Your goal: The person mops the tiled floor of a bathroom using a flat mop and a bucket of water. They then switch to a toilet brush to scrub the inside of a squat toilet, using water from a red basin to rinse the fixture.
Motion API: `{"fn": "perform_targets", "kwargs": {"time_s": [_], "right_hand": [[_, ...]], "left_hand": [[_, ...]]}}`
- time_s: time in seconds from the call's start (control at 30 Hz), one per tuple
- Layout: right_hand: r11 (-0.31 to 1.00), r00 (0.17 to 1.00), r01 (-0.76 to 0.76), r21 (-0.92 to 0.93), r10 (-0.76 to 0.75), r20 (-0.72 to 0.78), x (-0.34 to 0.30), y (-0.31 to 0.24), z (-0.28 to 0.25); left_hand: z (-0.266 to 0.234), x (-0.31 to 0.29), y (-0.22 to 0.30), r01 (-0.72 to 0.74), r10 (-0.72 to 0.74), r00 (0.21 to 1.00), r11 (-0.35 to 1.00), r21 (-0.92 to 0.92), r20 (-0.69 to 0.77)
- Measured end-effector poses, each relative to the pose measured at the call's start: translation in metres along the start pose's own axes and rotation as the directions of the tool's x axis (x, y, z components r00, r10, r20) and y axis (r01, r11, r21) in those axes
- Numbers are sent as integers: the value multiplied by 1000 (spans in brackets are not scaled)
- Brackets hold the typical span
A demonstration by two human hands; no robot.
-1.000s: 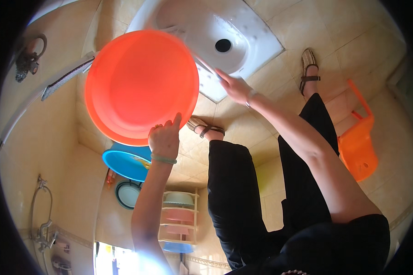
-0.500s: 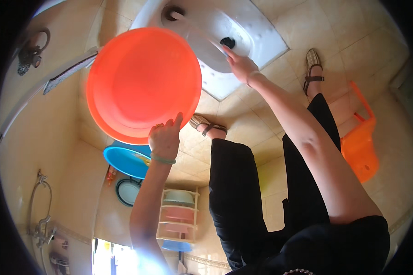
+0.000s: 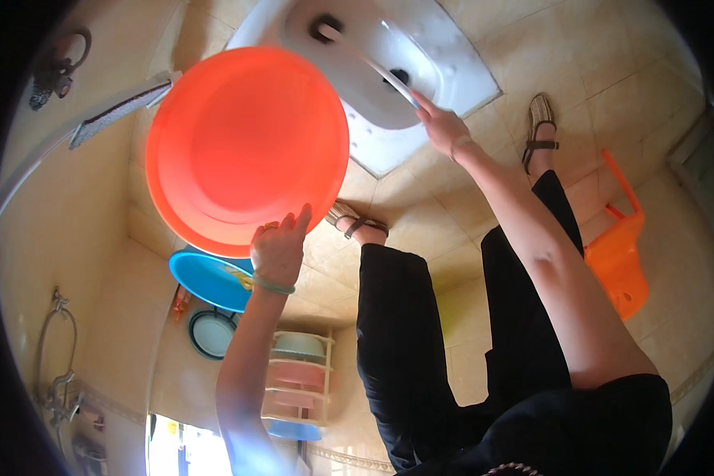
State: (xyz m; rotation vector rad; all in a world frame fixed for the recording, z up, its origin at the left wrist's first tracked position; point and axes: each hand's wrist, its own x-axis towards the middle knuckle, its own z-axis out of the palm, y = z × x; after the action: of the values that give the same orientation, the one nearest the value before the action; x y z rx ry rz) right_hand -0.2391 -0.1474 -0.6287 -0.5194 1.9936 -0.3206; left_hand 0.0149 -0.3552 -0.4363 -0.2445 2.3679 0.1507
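Orange plastic basin [image 3: 246, 147] held tilted, hollow side toward the camera, just left of the white squat pan [image 3: 420, 59] set in the tiled floor.

Left forearm raised from the lower edge, bent at the wrist, green band on the wrist. Left hand [image 3: 278, 252] at the lower rim of the basin, fingers [image 3: 300, 222] closed over the rim and gripping it, thumb side against the outer wall.

Right arm stretched forward and fully extended toward the squat pan. Right hand [image 3: 443, 127] at the near edge of the pan, fingers curled around a thin pale hose [image 3: 369, 59] running across the bowl toward the dark drain hole.

Far end of the hose hard to make out against the white bowl. Underside of the basin hidden. Blue basin [image 3: 210, 279] below the orange basin partly covered by it and by the left hand. Orange stool [image 3: 620, 254] to the right of the pan, cut by the right leg. Both sandalled feet near the pan.
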Motion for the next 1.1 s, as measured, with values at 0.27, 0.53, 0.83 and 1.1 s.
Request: {"fn": "perform_targets", "kwargs": {"time_s": [0.27,0.53,0.83,1.1], "right_hand": [[997,992,64,33,-60,-113,-14,47,-4],[1000,1000,-26,-5,26,-10,-19,54,1],[982,990,-134,131,138,-21,30,-22,-17],[996,991,-85,-3,84,-105,-83,118,8]], "left_hand": [[2,-8,-2,16,-17,999,999,-29,-32],[0,-8,-4,0,-1,1000,999,-38,-27],[-4,2,1,3,-4,998,1000,-21,-56],[1,4,2,-8,10,999,1000,27,-46]]}}
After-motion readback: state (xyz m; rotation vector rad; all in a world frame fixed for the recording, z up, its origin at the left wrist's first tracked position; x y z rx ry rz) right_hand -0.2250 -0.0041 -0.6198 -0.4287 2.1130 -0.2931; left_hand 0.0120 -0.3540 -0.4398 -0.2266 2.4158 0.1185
